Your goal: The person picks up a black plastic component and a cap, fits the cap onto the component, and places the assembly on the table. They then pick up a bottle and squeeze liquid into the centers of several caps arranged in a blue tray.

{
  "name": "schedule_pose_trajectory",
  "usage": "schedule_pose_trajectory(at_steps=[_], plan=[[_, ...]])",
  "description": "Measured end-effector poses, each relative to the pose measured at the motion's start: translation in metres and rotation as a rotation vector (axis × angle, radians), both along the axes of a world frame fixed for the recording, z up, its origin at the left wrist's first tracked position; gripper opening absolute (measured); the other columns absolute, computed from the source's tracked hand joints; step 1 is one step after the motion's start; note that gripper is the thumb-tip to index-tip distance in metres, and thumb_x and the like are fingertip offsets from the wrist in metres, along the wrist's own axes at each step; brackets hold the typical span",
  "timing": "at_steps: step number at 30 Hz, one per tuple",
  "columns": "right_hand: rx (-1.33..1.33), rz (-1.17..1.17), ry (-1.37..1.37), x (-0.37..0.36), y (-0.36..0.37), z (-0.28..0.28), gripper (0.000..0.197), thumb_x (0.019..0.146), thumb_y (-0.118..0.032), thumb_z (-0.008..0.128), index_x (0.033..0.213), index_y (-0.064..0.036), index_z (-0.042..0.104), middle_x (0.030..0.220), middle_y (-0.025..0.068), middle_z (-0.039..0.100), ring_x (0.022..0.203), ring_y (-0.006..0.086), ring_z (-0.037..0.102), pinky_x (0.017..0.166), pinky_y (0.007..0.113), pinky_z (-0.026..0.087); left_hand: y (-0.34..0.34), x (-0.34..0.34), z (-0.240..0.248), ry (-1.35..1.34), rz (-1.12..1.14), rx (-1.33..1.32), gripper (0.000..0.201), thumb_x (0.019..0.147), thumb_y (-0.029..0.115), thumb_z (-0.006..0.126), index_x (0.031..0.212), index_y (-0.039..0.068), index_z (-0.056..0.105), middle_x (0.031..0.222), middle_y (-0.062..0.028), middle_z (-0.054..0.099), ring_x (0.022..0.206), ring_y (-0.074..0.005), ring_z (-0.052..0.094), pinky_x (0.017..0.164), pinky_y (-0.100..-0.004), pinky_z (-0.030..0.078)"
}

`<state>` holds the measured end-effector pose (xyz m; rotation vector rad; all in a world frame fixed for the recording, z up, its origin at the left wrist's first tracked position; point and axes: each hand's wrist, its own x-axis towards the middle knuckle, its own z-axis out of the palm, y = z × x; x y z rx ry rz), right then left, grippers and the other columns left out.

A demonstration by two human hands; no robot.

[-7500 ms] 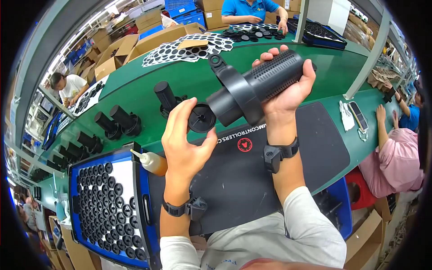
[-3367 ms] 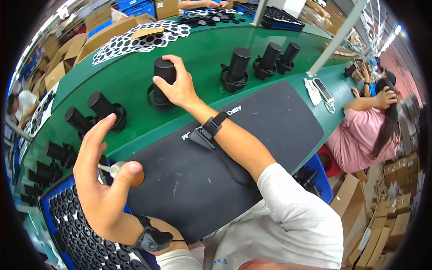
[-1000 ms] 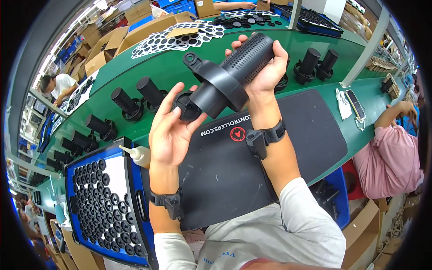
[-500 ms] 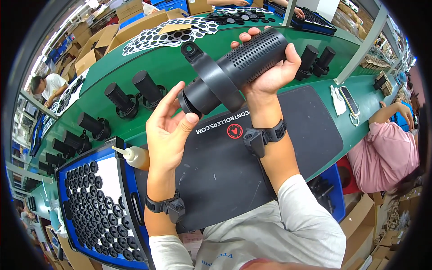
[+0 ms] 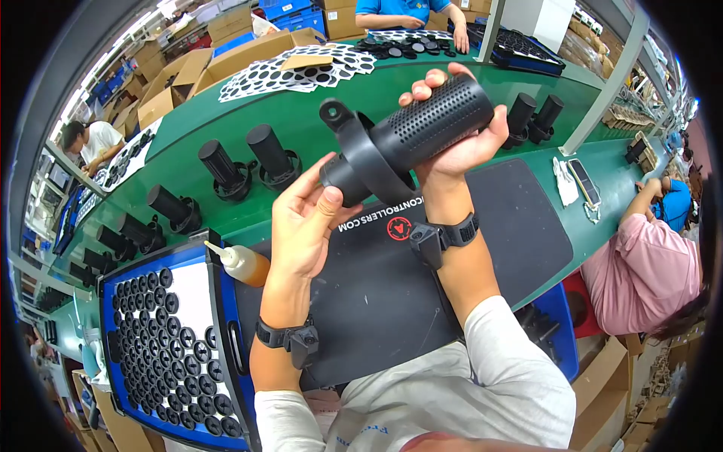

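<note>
Above the dark mat [image 5: 361, 316] I hold a black perforated cylinder [image 5: 433, 124], tilted with its wider end up to the right. My right hand [image 5: 463, 143] is wrapped round the perforated part from behind and below. A black ring collar [image 5: 373, 162] with a small holed tab surrounds the cylinder's lower part. My left hand [image 5: 305, 218] grips the narrow lower end, thumb in front and fingers behind; its end face is hidden. Beside my left forearm stands a squeeze bottle [image 5: 245, 265] of amber liquid with a pointed nozzle.
Several similar black cylinders [image 5: 275, 158] stand in collars along the green bench [image 5: 301, 98]. A blue tray [image 5: 226, 331] of round black parts lies at left. A phone [image 5: 584, 181] lies at right. Co-workers sit across the bench and at right; a blue bin [image 5: 561, 324] stands below.
My left thumb and fingers have closed onto the cylinder's lower end, where a tilted end piece with a gap showed before. The cylinder sits slightly lower and further right in view.
</note>
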<state>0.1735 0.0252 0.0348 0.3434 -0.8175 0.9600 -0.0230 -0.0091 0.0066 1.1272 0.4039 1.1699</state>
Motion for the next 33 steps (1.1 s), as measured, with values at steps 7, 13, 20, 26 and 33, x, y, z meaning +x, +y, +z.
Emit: schedule_pose_trajectory(at_steps=[7,13,20,26,33], plan=[[-0.380,-0.094,-0.234,-0.015,-0.013,-0.005,0.058,0.083,-0.048,0.044,0.113,0.0004,0.050,0.094,0.0181,0.059,0.083,0.0307,0.060,0.077,0.044,0.050,0.026,-0.040,-0.007,0.468,0.091,0.046,0.059,0.086,0.025,0.071,0.130,-0.006,0.048,0.111,-0.0131,0.063,0.097,-0.0185,0.063,0.078,-0.0312,0.055],[-0.462,-0.043,-0.531,-0.005,-0.033,-0.028,0.049,0.081,-0.040,0.045,0.104,0.0034,0.054,0.087,0.0197,0.061,0.079,0.0312,0.063,0.075,0.043,0.052,0.005,-0.098,0.048,0.522,0.515,0.360,0.056,0.096,0.039,0.052,0.131,-0.005,0.049,0.122,-0.0186,0.059,0.110,-0.0270,0.060,0.087,-0.0323,0.049],[-0.484,-0.236,-0.886,-0.028,-0.028,-0.095,0.046,0.081,-0.037,0.045,0.092,0.0067,0.054,0.081,0.0223,0.062,0.070,0.0311,0.064,0.068,0.040,0.053,0.006,-0.125,0.050,0.627,0.516,0.691,0.055,0.097,0.039,0.047,0.129,-0.005,0.050,0.122,-0.0212,0.059,0.114,-0.0298,0.058,0.095,-0.0358,0.045],[-0.579,-0.651,-0.726,0.039,0.037,-0.083,0.040,0.084,-0.029,0.039,0.095,0.0060,0.054,0.083,0.0214,0.063,0.072,0.0322,0.064,0.070,0.041,0.053,0.002,-0.139,0.046,0.565,0.563,0.685,0.053,0.097,0.038,0.046,0.128,-0.005,0.050,0.121,-0.0217,0.058,0.113,-0.0301,0.058,0.096,-0.0361,0.044],[-0.649,-1.470,-0.851,0.149,0.108,-0.129,0.029,0.088,-0.017,0.046,0.100,0.0070,0.058,0.092,0.0173,0.064,0.090,0.0287,0.062,0.084,0.039,0.048,-0.002,-0.140,0.051,0.441,0.603,0.580,0.044,0.095,0.024,0.050,0.127,-0.006,0.051,0.115,-0.0190,0.062,0.107,-0.0268,0.061,0.090,-0.0326,0.047]])
